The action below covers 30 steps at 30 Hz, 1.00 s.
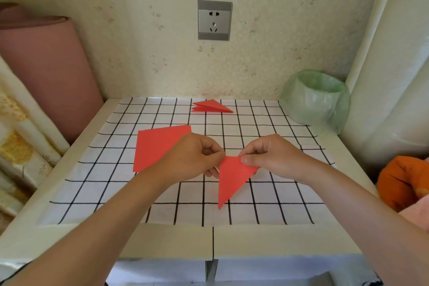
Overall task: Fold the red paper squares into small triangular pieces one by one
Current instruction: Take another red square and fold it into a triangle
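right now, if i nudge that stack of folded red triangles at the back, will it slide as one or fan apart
Probably fans apart: the stack of folded triangles looks loose, layers gaping at its left edge. Thin paper, so likely light, easily shifted.

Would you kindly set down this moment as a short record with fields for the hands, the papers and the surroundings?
In hand: held triangle, long tip pointing toward the person
Left: left hand pinches its upper left edge
Right: right hand pinches its upper right edge, thumb on top
Unfolded: red paper squares flat on the checked cloth, partly behind the left hand
Finished: folded triangles stacked near the wall
Nearby: bag-lined bin at right rear; wall socket above
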{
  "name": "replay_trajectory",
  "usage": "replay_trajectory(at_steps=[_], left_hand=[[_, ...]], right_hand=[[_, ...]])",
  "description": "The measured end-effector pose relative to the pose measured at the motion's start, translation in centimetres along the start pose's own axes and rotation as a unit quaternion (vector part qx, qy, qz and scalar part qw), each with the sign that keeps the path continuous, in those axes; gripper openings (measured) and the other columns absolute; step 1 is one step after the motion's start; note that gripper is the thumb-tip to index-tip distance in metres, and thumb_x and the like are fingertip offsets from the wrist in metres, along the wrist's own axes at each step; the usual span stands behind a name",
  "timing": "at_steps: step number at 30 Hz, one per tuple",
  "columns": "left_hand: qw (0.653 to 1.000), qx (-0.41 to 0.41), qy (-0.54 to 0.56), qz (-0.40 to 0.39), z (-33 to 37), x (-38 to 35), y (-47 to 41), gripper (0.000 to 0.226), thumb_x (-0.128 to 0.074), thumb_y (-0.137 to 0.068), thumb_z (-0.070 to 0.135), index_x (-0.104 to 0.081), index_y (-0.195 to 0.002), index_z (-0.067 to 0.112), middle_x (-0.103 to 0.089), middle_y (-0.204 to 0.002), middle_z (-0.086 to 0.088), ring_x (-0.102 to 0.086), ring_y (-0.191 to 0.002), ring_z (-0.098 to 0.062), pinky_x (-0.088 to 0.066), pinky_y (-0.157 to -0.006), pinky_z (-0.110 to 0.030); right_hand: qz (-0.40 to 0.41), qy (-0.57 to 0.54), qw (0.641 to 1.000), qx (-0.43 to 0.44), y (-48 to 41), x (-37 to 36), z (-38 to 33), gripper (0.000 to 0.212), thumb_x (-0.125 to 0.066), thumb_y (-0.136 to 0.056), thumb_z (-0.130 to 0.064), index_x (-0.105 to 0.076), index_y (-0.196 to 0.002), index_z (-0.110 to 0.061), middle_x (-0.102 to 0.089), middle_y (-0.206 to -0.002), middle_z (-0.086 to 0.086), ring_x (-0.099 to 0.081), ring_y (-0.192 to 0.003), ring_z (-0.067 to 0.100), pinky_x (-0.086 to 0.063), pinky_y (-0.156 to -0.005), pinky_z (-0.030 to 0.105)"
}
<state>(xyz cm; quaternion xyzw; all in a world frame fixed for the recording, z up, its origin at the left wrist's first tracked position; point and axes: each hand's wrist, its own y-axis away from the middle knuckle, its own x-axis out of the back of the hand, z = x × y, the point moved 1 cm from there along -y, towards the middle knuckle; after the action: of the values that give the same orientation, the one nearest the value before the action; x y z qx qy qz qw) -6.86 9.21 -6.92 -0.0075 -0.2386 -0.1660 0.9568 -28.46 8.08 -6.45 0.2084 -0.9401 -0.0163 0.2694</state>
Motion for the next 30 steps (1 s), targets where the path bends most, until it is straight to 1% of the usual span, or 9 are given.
replay_trajectory(at_steps=[6,10,12,16,18,20,22,28,30], left_hand=[[0.999,0.017,-0.031,-0.011,-0.1,-0.4,0.0,0.012,-0.063,-0.092,0.012,-0.07,-0.085,0.006,-0.075,-0.071,-0.005,-0.074,-0.067,-0.016,-0.062,-0.069,-0.034],[0.999,-0.004,-0.043,0.006,-0.1,-0.7,0.1,0.01,-0.066,-0.09,0.014,-0.07,-0.083,0.01,-0.074,-0.069,-0.003,-0.072,-0.064,-0.014,-0.062,-0.068,-0.032],[0.999,-0.011,-0.049,0.015,0.0,-0.7,0.1,0.009,-0.067,-0.09,0.016,-0.07,-0.082,0.012,-0.073,-0.07,-0.003,-0.072,-0.064,-0.014,-0.061,-0.065,-0.029],[0.998,-0.014,-0.046,0.027,0.1,-0.8,0.2,0.01,-0.067,-0.091,0.015,-0.069,-0.081,0.012,-0.074,-0.074,-0.005,-0.072,-0.067,-0.018,-0.048,-0.05,-0.014],[0.999,-0.019,-0.041,0.027,0.1,-0.7,0.2,0.01,-0.066,-0.091,0.015,-0.068,-0.082,0.012,-0.074,-0.077,-0.008,-0.073,-0.069,-0.019,-0.052,-0.052,-0.018],[0.998,-0.027,-0.043,0.022,-0.1,-0.5,0.0,0.009,-0.066,-0.091,0.017,-0.068,-0.083,0.013,-0.074,-0.078,-0.006,-0.073,-0.07,-0.019,-0.061,-0.065,-0.033],[0.999,-0.029,-0.04,0.019,-0.2,0.0,-0.1,0.01,-0.066,-0.091,0.016,-0.068,-0.082,0.013,-0.074,-0.077,-0.004,-0.073,-0.071,-0.019,-0.062,-0.07,-0.039],[0.998,-0.013,-0.01,0.065,0.1,2.6,0.1,0.014,-0.061,-0.095,0.012,-0.065,-0.082,0.011,-0.073,-0.075,-0.005,-0.072,-0.07,-0.014,-0.059,-0.063,-0.024],[0.997,-0.005,-0.019,0.074,-0.1,3.3,0.1,0.014,-0.06,-0.096,0.014,-0.065,-0.084,0.009,-0.073,-0.075,-0.004,-0.073,-0.069,-0.015,-0.06,-0.064,-0.025]], right_hand=[[0.042,0.095,0.995,0.002,-0.3,-1.4,-0.5,0.015,-0.068,-0.086,-0.017,-0.075,-0.078,-0.027,-0.073,-0.077,-0.016,-0.066,-0.073,-0.003,-0.048,-0.071,0.019],[0.062,0.095,0.993,0.023,-0.4,-2.3,-1.2,0.014,-0.067,-0.084,-0.022,-0.074,-0.073,-0.028,-0.073,-0.074,-0.01,-0.067,-0.069,0.008,-0.052,-0.064,0.026],[0.063,0.101,0.993,0.024,-0.6,-2.5,-1.4,0.014,-0.066,-0.083,-0.021,-0.073,-0.072,-0.026,-0.072,-0.072,-0.007,-0.063,-0.064,0.006,-0.05,-0.061,0.024],[0.047,0.091,0.995,0.015,-0.7,-2.7,-1.7,0.011,-0.066,-0.08,-0.019,-0.072,-0.071,-0.02,-0.063,-0.063,-0.005,-0.052,-0.057,0.004,-0.043,-0.057,0.023],[0.044,0.072,0.996,0.01,-0.7,-2.7,-2.0,0.014,-0.064,-0.08,-0.016,-0.07,-0.069,-0.019,-0.059,-0.06,-0.008,-0.048,-0.055,0.005,-0.04,-0.054,0.02],[0.047,0.07,0.996,0.01,-0.7,-2.5,-2.1,0.016,-0.064,-0.081,-0.014,-0.07,-0.067,-0.019,-0.056,-0.057,-0.011,-0.046,-0.053,0.002,-0.037,-0.051,0.015],[0.052,0.071,0.996,0.009,-0.6,-2.2,-2.1,0.017,-0.063,-0.082,-0.012,-0.071,-0.068,-0.016,-0.053,-0.054,-0.013,-0.044,-0.051,0.001,-0.035,-0.05,0.013],[0.072,0.043,0.996,-0.023,-0.4,-0.5,-1.4,0.017,-0.061,-0.082,-0.011,-0.07,-0.068,-0.012,-0.057,-0.054,-0.011,-0.052,-0.055,0.005,-0.044,-0.057,0.017],[0.077,0.04,0.996,-0.031,-0.4,0.0,-1.1,0.016,-0.062,-0.083,-0.013,-0.071,-0.07,-0.013,-0.063,-0.059,-0.009,-0.055,-0.054,0.003,-0.047,-0.058,0.019]])
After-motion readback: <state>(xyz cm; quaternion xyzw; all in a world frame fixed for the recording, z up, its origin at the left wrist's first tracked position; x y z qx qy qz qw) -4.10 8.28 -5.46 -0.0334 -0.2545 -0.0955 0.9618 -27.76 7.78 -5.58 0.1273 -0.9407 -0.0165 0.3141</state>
